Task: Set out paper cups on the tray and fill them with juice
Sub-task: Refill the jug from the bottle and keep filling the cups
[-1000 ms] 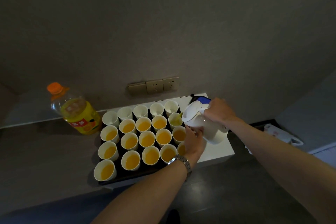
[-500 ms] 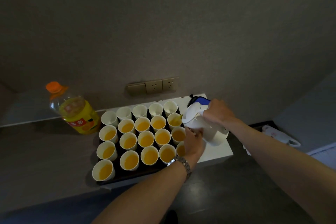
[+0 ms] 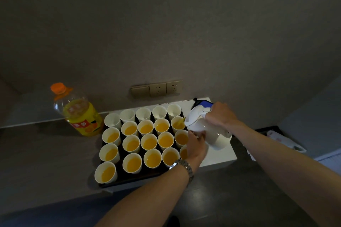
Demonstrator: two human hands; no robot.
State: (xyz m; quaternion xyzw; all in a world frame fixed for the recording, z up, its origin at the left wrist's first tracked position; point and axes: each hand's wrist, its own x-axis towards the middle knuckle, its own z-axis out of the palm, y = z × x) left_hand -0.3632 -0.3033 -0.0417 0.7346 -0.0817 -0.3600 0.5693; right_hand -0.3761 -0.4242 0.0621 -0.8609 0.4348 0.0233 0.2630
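1. Pouring was the step in hand: the right hand [image 3: 220, 115] gripped the handle of a white kettle [image 3: 206, 129] with a blue lid tab, tilted so its spout hung over the paper cup [image 3: 177, 124] at the right end of the second row from the wall, and a thin stream of juice ran into it.
2. Nearest the camera, the left hand [image 3: 195, 143], a metal wristwatch [image 3: 182, 167] on its wrist, lay against the underside of the kettle near the spout; whether its fingers curled round the body or only propped it could not be told.
3. On the dark tray [image 3: 129, 180] the paper cups stood in rows, touching or nearly so. The nearer rows held orange juice; the back row [image 3: 143, 113], next to the wall, looked empty.
4. By my judgement the task was well along. The next move called for levelling the kettle once this cup matched its neighbours, then shifting the spout to the back row without dripping between the rims.
5. The tray rested on a dark surface [image 3: 46, 162], partly over a white board [image 3: 221, 156].
6. To the left, just beside the tray, stood a large juice bottle [image 3: 79, 114] with an orange cap, partly full.
7. Farther right lay a white object [image 3: 284, 139], too dim to name.
8. Behind everything rose a plain grey wall bearing a row of sockets [image 3: 156, 88].
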